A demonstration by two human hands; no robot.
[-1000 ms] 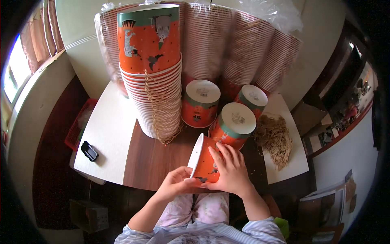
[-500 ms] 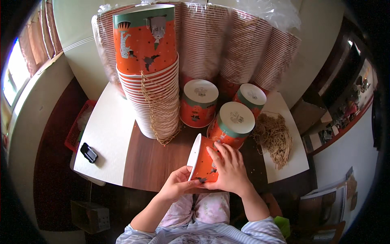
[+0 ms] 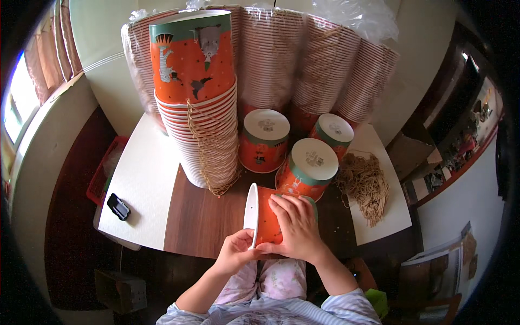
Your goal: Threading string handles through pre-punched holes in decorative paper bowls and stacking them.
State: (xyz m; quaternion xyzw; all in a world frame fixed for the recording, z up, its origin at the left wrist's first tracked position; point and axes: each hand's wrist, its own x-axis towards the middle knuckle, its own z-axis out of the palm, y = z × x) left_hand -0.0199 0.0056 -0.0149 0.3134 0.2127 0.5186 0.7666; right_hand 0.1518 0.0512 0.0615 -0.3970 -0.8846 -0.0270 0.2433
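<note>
Over the table's front edge I hold an orange paper bucket (image 3: 268, 210) tipped on its side, its white-rimmed mouth toward the left and a green band at its base end. A small dark hole shows by the rim. My left hand (image 3: 237, 252) is closed on the lower rim, some fingertips hidden at the mouth. My right hand (image 3: 297, 230) is wrapped over the bucket's side, thumb below and fingers on top. Just beyond stands an upturned bucket (image 3: 303, 179) with a white base, and two more upturned buckets, one at the middle (image 3: 262, 146) and one behind (image 3: 337, 132).
A tall nested stack of buckets (image 3: 197, 141) stands left of centre, tan cords hanging down it. Several plastic-wrapped stacks (image 3: 271, 59) line the back. A heap of tan cords (image 3: 364, 189) lies at right, a small black case (image 3: 118, 206) at left.
The held bucket has shifted slightly left and turned, so its green base end shows past my right hand. Both hands have moved with it and keep their hold.
</note>
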